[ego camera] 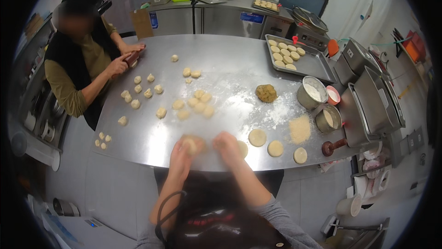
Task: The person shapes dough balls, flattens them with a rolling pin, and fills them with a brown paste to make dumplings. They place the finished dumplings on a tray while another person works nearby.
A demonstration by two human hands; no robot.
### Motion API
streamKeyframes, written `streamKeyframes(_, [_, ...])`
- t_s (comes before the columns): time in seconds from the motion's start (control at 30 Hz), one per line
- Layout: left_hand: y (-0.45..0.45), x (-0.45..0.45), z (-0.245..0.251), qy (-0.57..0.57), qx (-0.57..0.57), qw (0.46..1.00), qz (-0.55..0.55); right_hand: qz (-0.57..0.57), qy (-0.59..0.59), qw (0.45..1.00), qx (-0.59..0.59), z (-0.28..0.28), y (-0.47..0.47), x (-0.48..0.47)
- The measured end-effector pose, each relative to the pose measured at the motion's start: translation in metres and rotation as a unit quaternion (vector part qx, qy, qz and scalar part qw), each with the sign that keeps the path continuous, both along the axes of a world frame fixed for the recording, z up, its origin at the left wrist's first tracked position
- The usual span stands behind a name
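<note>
My left hand (pixel 180 150) is just over the near edge of the steel table, shut on a piece of dough (pixel 190 144) that is blurred by motion. A short way to its right, my right hand (pixel 227 147) has curled fingers; blur hides whether anything is in them. Partly behind that hand lies a flat dough round (pixel 243 149). Further right are more flattened rounds, the closest being a pale disc (pixel 257 137). Beyond my hands sits a cluster of smooth dough balls (pixel 199 102).
A co-worker (pixel 83 52) at the left presses dough with a wooden tool (pixel 131 59). Rough dough lumps (pixel 135 104) lie nearby. Brown filling (pixel 266 93) rests amid scattered flour. To the right are a flour pot (pixel 312 92), crumbs (pixel 299 130), a wooden stamp (pixel 333 147) and a baking tray (pixel 316 63).
</note>
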State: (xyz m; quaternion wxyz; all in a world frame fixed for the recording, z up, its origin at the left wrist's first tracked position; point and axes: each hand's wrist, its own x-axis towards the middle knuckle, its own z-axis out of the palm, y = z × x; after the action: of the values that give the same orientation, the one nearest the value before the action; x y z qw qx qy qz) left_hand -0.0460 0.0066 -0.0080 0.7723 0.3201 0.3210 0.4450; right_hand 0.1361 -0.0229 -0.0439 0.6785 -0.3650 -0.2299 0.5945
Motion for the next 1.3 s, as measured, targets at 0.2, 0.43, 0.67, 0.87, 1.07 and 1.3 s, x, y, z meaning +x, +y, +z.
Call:
streamKeyframes(0.2, [0.000,-0.001,-0.003,-0.008,-0.017,1.000,0.013,0.077,0.199,0.969,0.123,0.005,-0.001,0.014])
streamKeyframes(0.43, [-0.001,-0.003,-0.007,-0.103,-0.092,0.990,0.010,-0.085,0.091,0.989,-0.075,0.038,0.002,-0.004])
streamKeyframes(0.67, [-0.009,-0.003,-0.004,-0.208,-0.136,0.969,-0.013,-0.004,0.107,0.994,-0.023,0.036,0.006,0.001])
streamKeyframes(0.87, [-0.013,-0.002,0.002,-0.157,-0.104,0.982,-0.016,-0.008,0.099,0.995,-0.033,0.042,0.002,0.000])
streamKeyframes(1.07, [-0.015,0.002,-0.001,-0.137,-0.112,0.984,-0.024,-0.050,0.313,0.949,0.007,0.032,0.008,0.000])
streamKeyframes(1.3, [-0.021,0.008,-0.005,-0.136,-0.123,0.983,-0.025,-0.047,0.192,0.978,0.065,0.046,0.012,-0.009])
